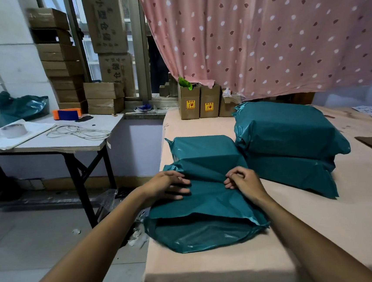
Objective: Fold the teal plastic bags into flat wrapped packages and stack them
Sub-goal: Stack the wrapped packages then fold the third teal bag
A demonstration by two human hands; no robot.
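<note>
A teal plastic bag point(206, 209) lies on the peach-covered table point(325, 229) in front of me, its open mouth facing me and its far part bulging. My left hand point(168, 184) presses flat on the bag's left side, fingers spread. My right hand point(243, 179) pinches a fold of the bag's plastic near the middle. To the right, two wrapped teal packages point(290, 144) sit stacked one on the other.
Small cardboard boxes point(199, 104) stand at the table's far edge under a pink spotted curtain point(260, 31). A white folding table point(50, 138) at left carries a tape roll point(13, 130), a coiled cord, an orange tape dispenser point(66, 113) and loose teal bags point(21, 106).
</note>
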